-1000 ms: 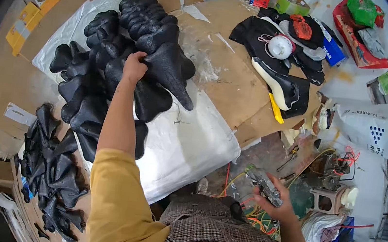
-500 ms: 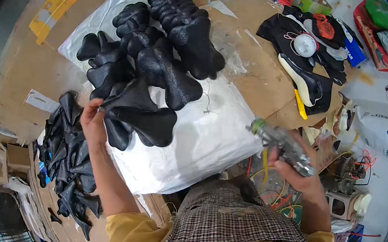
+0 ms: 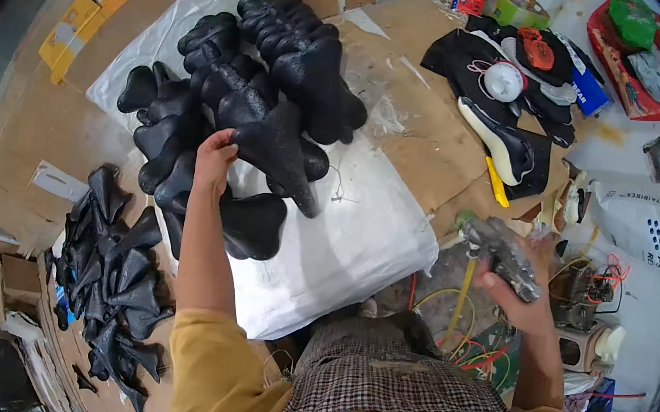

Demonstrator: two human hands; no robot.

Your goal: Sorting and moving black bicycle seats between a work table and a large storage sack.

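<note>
White plastic sheeting (image 3: 342,241), the largest thing here, covers a bundle lying across the brown cardboard surface (image 3: 423,135). On its upper left part sits a heap of black bicycle saddles (image 3: 280,74), stacked nose over nose. A second, flatter pile of black saddle covers (image 3: 112,277) lies lower left, apart from the sheeting. Upper right, more black pieces (image 3: 508,121) lie beside a yellow-handled tool (image 3: 496,183). The left hand (image 3: 213,159) is closed on the wide rear edge of 1 saddle (image 3: 275,145) at the front of the heap. The right hand (image 3: 523,294) grips a grey metal gun-shaped tool (image 3: 499,253), held above tangled coloured wires (image 3: 470,341) to the right of the sheeting.
</note>
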